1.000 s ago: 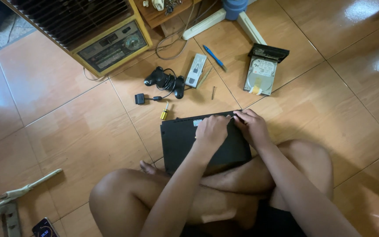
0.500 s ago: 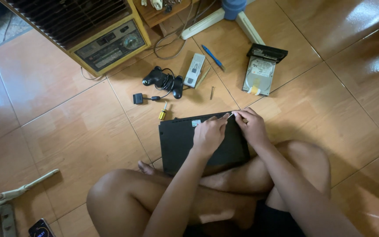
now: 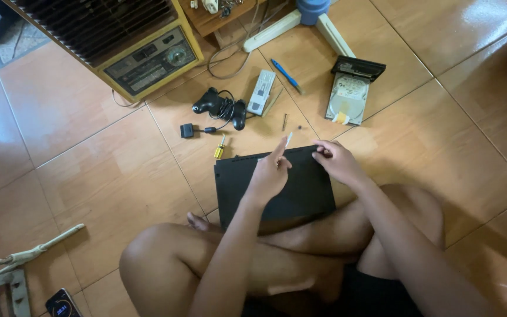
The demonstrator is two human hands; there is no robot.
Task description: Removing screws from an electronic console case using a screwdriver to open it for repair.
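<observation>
Left hand (image 3: 269, 173) pinching a small white strip (image 3: 289, 139), right hand (image 3: 337, 162) curled on the black console (image 3: 300, 194).

The floor (image 3: 89, 176) is laid with large glossy orange-brown tiles, set diagonally with thin pale grout lines. Bright light glares off the tiles at upper right. A yellow cabinet (image 3: 148, 58) with a dark slatted grille stands at the top left.

A home floor of glossy orange tiles (image 3: 101, 194) (old box fan (image 3: 118, 35), game controller (image 3: 221, 107)).
</observation>
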